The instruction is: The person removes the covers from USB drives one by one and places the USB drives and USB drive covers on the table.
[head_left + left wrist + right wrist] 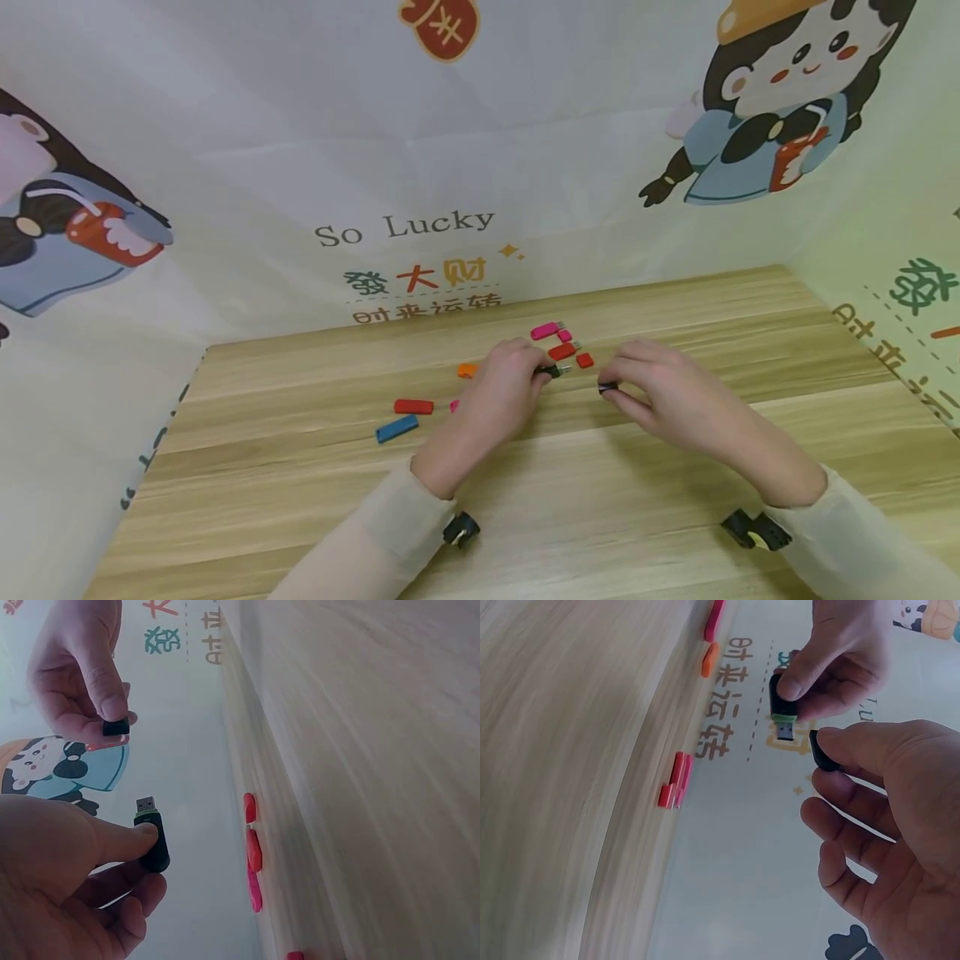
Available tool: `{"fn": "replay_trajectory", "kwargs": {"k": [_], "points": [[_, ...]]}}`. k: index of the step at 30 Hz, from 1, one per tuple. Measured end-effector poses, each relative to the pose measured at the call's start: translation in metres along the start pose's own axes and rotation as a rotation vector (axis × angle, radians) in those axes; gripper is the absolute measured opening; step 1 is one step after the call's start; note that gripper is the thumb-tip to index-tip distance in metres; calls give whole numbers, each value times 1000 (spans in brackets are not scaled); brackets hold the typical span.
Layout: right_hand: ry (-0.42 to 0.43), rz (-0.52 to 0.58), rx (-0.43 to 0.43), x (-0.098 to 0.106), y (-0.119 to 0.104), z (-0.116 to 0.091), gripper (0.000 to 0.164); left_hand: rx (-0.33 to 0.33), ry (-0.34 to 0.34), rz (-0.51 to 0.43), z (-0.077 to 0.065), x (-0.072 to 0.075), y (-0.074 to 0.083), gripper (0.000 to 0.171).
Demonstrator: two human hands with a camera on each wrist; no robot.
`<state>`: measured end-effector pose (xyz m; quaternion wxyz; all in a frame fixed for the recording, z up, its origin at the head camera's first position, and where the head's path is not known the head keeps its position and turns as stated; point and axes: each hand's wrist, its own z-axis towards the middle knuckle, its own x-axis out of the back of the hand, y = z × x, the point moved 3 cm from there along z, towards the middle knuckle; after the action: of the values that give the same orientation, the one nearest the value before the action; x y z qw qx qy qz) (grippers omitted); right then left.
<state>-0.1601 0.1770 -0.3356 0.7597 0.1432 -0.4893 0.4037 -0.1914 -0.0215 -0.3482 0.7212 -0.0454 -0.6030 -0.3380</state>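
Observation:
Between thumb and fingers, my left hand (504,385) pinches a black USB stick (154,844) with a green band; its bare metal plug (145,804) points toward the other hand. My right hand (663,392) pinches a small black cap (823,752) by its sides. Cap and plug are apart, both held above the table. Just beyond the hands lie a red USB stick (562,352) with its red cap (585,360) off, and a pink USB stick (546,331) with a pink cap (565,336) beside it.
On the wooden table (300,500), left of the left hand, lie a red stick (414,407), a blue stick (397,429) and an orange piece (467,370). A pink piece (454,406) is partly hidden by the left wrist. A printed cloth (262,167) rises behind the table.

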Motion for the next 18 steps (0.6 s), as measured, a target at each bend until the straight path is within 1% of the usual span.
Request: {"fn": "replay_trajectory", "kwargs": {"k": [11,14,18], "points": [[-29,-20,-39,3,4,-9,11,77,-106,-30,23,-23,1,12],[-19,-22,-34,4,5,-10,12,90,-127,-22,29,-29,2,13],[0,-16,-18,6,5,-11,12,121,-173,-17,37,-35,3,14]]}}
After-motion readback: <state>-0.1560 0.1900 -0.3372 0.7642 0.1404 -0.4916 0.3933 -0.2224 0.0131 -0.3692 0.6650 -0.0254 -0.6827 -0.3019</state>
